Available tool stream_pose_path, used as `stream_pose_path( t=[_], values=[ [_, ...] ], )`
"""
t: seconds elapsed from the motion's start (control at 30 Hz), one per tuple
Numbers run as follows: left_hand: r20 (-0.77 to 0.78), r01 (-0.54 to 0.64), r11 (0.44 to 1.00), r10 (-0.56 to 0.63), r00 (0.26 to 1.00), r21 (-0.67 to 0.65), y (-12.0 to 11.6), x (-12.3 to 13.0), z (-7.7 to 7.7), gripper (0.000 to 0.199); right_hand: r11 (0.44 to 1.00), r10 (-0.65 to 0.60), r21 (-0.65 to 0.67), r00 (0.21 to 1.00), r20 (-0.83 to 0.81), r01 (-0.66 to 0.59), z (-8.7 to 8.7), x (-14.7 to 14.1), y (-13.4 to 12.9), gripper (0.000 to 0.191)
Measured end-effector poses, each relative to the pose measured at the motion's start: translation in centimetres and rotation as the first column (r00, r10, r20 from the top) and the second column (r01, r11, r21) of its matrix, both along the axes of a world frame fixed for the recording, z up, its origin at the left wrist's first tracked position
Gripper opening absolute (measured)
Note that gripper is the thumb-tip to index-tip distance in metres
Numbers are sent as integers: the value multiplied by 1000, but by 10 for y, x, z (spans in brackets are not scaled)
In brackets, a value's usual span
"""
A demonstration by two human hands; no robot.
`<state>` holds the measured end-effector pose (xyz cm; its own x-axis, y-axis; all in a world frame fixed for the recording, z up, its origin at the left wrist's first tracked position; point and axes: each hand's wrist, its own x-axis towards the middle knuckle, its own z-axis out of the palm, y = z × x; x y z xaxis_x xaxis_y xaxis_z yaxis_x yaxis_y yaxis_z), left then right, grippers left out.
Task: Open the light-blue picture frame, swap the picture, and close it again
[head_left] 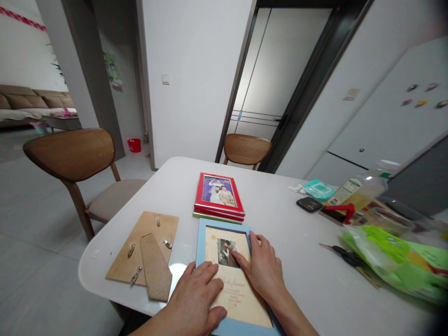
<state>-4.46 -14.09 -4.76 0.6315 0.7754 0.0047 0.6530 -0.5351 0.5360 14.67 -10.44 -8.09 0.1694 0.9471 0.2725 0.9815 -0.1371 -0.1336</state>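
Lying at the table's near edge, directly under both hands, the blue photo frame [224, 275] runs its long axis away from the person. The left hand [194, 294] rests flat and spread on the cream insert [233, 280]. The right hand [262, 268], equally near, presses a fingertip on the small photo [226, 252].

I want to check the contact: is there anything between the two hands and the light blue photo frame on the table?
Nothing visible. The left hand and right hand both lie flat on the paper insert inside the blue frame, with the right fingertips at the small photo.
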Motion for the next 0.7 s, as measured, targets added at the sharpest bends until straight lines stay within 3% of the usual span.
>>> stream_pose_path(
  t=[0.2,0.3,0.37,0.43,0.53,0.6,0.7],
  values=[
    [-18,11,996,-10,1000,83,2,6,3,13,971,217,-107,976,30,-213,-1,2,-10,42],
    [39,41,996,-44,998,76,0,-4,5,22,968,220,-125,975,10,-217,1,1,-12,43],
    [89,4,997,-11,996,83,-2,-26,3,36,975,218,-42,976,-18,-219,4,-9,-14,42],
    [115,-132,982,117,987,134,-3,-60,-2,44,953,304,43,949,-85,-301,9,-29,-19,41],
    [90,-358,905,347,934,229,-8,-121,-14,57,850,521,58,820,-238,-524,19,-79,-31,38],
    [41,-411,875,415,909,256,-12,-155,-25,68,794,583,36,744,-327,-607,25,-116,-37,41],
    [18,-386,869,400,916,309,-16,-186,-40,67,783,579,8,723,-377,-622,25,-160,-39,57]
  ],
)
